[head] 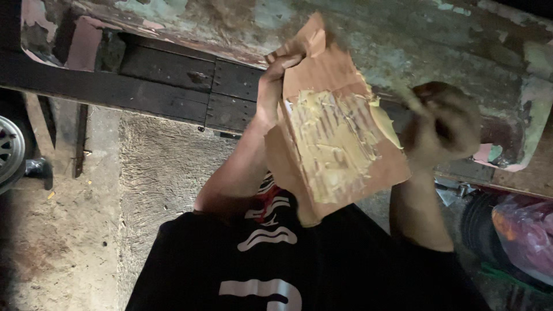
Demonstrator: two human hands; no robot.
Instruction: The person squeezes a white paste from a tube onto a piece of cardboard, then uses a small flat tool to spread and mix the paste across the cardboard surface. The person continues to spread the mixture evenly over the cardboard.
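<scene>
While left hand [276, 80] grips cardboard [340, 144] tilted as palette for putty [334, 144], right hand [443, 124] blurred, grip unclear.

A dim vehicle repair yard or body workshop: an old vehicle body panel [438, 40] with flaking green and pink paint runs overhead above dark riveted frame members [167, 75], over a rough, stained concrete floor [86, 230]. A wheel rim [8, 150] shows at left, a black tyre [478, 222] at right.
</scene>
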